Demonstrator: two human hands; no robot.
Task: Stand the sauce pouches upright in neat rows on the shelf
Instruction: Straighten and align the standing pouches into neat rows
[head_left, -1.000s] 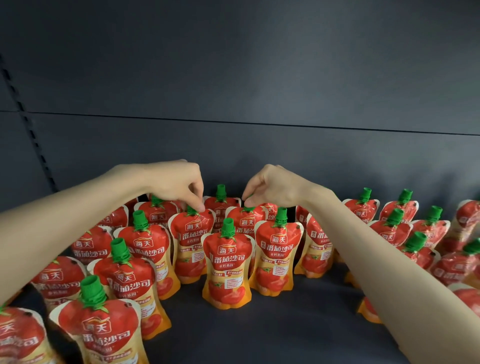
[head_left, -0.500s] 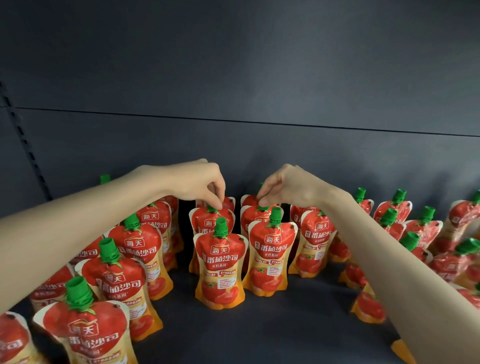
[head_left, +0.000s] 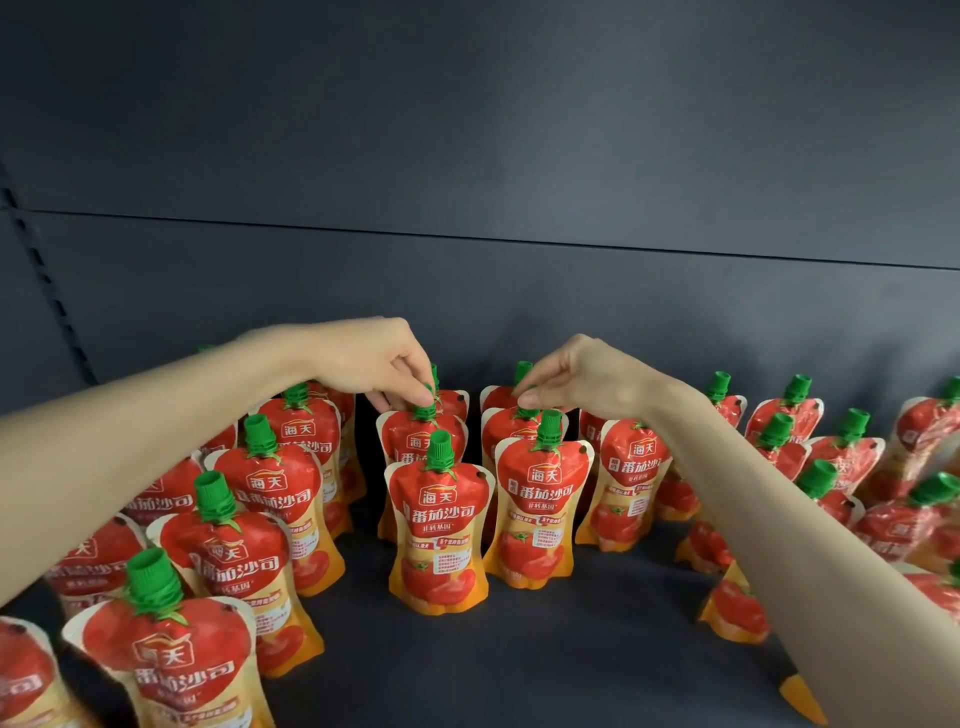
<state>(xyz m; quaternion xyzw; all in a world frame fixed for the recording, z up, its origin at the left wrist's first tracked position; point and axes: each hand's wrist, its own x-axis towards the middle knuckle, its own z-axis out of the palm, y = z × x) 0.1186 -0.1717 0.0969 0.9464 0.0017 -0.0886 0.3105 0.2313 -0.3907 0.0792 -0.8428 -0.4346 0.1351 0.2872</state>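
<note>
Several red-and-orange tomato sauce pouches with green screw caps stand upright in rows on a dark shelf. My left hand pinches the green cap of a middle-row pouch, behind the front centre pouch. My right hand pinches the cap of the neighbouring pouch, behind the front pouch to the right. Both forearms reach in from the lower corners and hide some pouches.
More pouches fill the left side and the right side. The dark back wall stands close behind the rear row. Bare shelf floor lies in front of the centre pouches. A slotted upright runs at the far left.
Both hands have shifted slightly from the rear pouches onto the caps of the two middle-row pouches. The view has moved closer, and the pouches sit a little more evenly lined.
</note>
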